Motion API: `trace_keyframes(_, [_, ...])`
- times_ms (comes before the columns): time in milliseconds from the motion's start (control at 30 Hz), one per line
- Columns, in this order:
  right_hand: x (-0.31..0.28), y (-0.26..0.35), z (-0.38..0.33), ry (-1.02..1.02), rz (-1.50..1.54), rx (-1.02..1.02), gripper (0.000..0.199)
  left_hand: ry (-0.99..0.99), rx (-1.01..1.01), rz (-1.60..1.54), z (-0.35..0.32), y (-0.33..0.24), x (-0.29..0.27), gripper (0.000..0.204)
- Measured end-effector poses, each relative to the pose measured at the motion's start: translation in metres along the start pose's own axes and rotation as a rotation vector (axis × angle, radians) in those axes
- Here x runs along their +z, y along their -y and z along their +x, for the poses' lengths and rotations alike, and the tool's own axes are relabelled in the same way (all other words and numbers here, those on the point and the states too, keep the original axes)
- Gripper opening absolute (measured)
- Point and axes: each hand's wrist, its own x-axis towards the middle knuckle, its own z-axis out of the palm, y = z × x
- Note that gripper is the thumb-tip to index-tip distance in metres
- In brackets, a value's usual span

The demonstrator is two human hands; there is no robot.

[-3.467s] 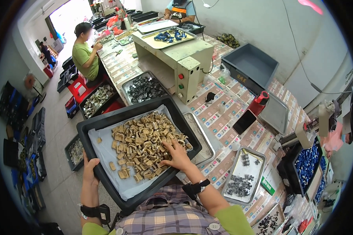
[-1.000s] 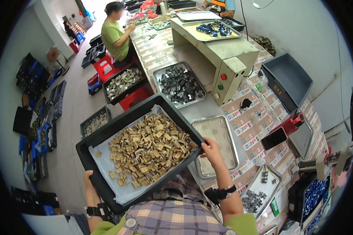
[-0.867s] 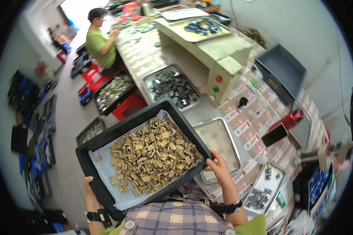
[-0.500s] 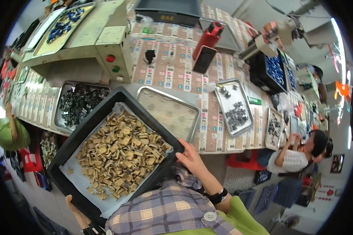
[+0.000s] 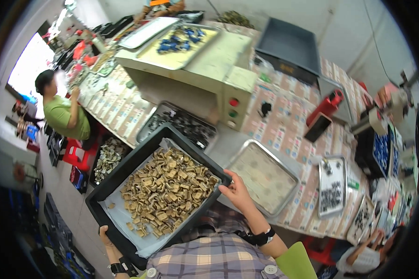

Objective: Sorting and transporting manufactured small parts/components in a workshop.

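The head view shows a person carrying a large black tray [image 5: 108, 189] in front of the chest, in the lower middle of the frame. The tray is lined with a pale sheet and it is heaped with small tan parts [image 5: 165, 190]. I judge the carrying is only partly done: the tray is off the table and in the air, tilted, and it is not set down anywhere yet. Beside it, to the right in the frame, an empty metal tray [image 5: 264, 176] lies on the patterned table [image 5: 284, 116], and a second tray of dark parts [image 5: 184, 126] lies just above the black tray.

The right hand [image 5: 235, 191] grips the right corner of the black tray, the fingers curled over its rim and the thumb below; the forearm comes up from the lower edge and wears a dark wrist band. The left hand [image 5: 104, 234] holds the lower left corner from below, so only the fingers closed on the edge are seen. Both arms are bent and kept close to the body

In the upper left of the frame another person in a green shirt [image 5: 63, 115] sits at the long table
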Motion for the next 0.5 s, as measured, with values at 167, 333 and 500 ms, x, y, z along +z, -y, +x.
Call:
trace_keyframes(167, [0.04, 0.023, 0.056, 0.023, 0.084, 0.042, 0.054, -0.181, -0.083, 0.014, 0.014, -0.058, 0.037, 0.039])
trace_keyframes(333, [0.089, 0.068, 0.113, -0.066, 0.148, 0.106, 0.054, 0.009, -0.05, -0.055, 0.122, -0.104, 0.048, 0.043])
trace_keyframes(500, [0.121, 0.109, 0.151, -0.189, 0.196, 0.154, 0.053, 0.079, -0.204, -0.11, 0.206, -0.135, 0.054, 0.051])
